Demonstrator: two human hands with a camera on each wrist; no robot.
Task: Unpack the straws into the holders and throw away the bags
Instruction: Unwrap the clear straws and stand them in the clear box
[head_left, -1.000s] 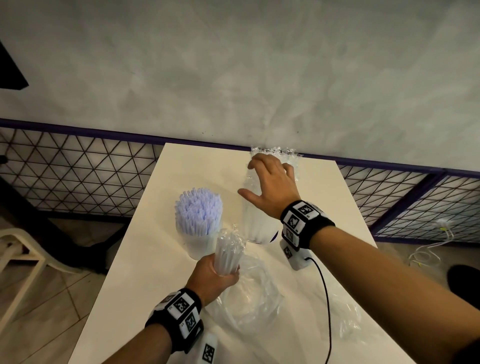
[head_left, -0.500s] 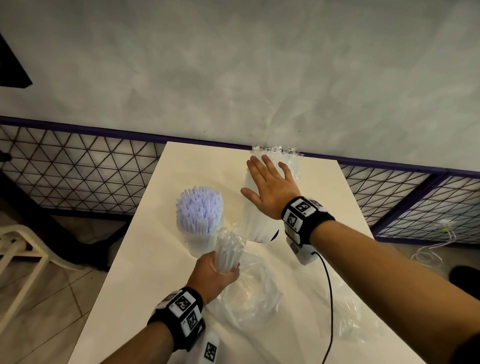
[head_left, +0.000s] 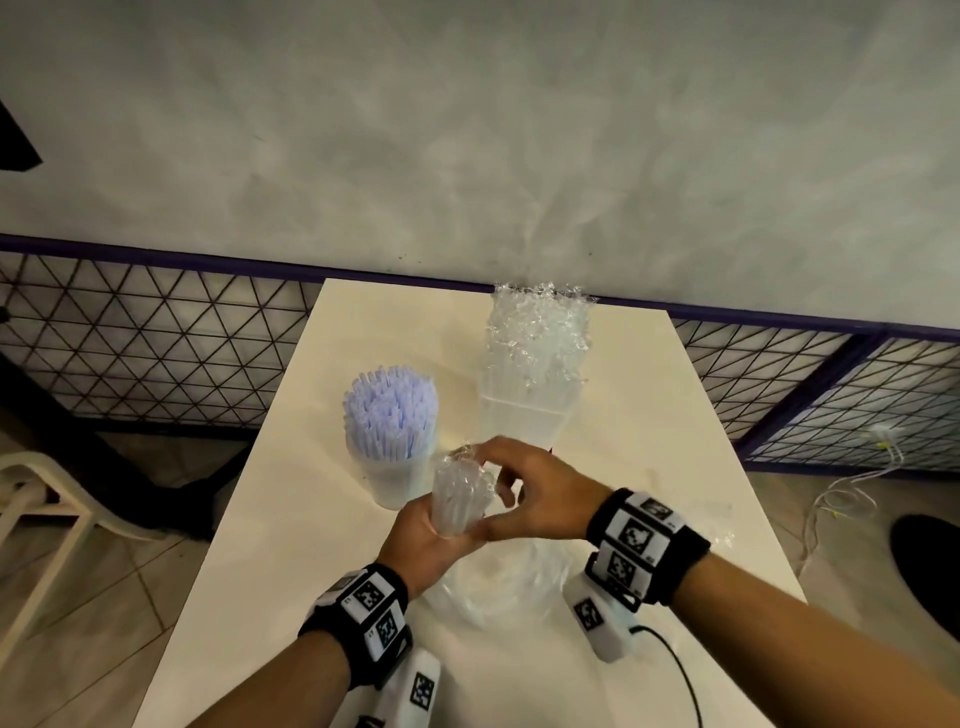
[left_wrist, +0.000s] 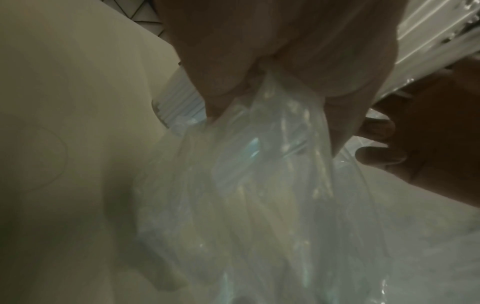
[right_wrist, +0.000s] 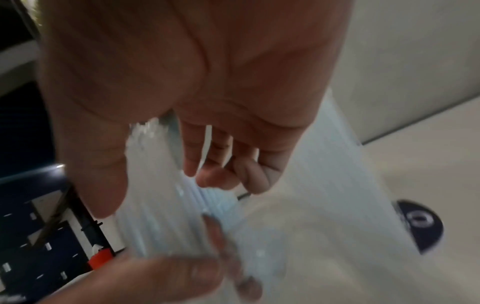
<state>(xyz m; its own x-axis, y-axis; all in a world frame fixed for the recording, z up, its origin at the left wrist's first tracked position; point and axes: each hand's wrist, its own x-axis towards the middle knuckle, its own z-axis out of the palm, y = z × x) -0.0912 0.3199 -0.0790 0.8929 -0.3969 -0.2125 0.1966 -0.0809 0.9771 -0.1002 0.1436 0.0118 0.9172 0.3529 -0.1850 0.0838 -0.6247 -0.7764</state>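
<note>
My left hand (head_left: 426, 540) grips a bundle of clear-wrapped straws (head_left: 460, 493) upright, still inside its clear bag (head_left: 493, 587), whose slack lies on the table. My right hand (head_left: 524, 493) curls over the bundle's top, with the thumb on one side and the fingers on the other, as seen in the right wrist view (right_wrist: 155, 191). A round holder full of lilac-white straws (head_left: 389, 415) stands just left of the hands. A square clear holder (head_left: 530, 415) packed with clear-wrapped straws stands behind them. The left wrist view shows the bag (left_wrist: 259, 205) hanging below my left-hand fingers (left_wrist: 233, 61).
The cream table (head_left: 363, 322) ends at a grey wall, with mesh fencing on both sides. More crumpled clear plastic (head_left: 722, 535) lies at the table's right. A dark blue disc (right_wrist: 415, 224) sits on the table by the square holder. A white chair (head_left: 31, 519) stands to the left.
My right hand left the top of the straws in the square holder and came back to the bundle in my left hand, curling over its top. The left hand kept its grip.
</note>
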